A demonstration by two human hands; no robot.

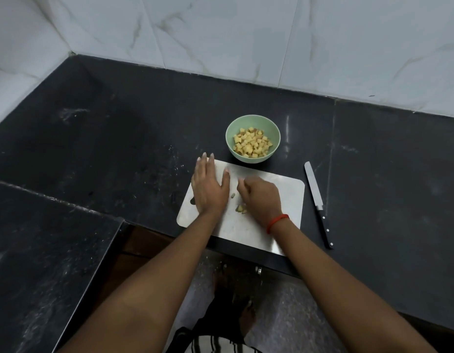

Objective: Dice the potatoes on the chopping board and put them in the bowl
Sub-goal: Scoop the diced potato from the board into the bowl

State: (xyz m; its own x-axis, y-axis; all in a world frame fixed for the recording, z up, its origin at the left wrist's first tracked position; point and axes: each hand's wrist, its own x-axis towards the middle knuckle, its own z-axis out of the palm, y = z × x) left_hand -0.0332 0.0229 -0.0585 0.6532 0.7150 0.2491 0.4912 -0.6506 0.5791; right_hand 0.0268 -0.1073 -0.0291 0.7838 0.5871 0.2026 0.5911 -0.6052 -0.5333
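A steel chopping board (287,197) lies at the counter's front edge. My left hand (209,188) rests flat on its left part with the fingers straight. My right hand (260,197) sits at the board's middle, fingers curled down over potato pieces; whether it grips any is hidden. A few diced potato pieces (240,208) lie between the two hands. Just behind the board stands a pale green bowl (271,128) holding several potato cubes (252,143).
A knife (318,203) with a black handle lies on the black counter (119,138) to the right of the board, blade pointing away. White marble tiles (221,34) form the wall behind. A lower counter section (42,250) juts out at the left.
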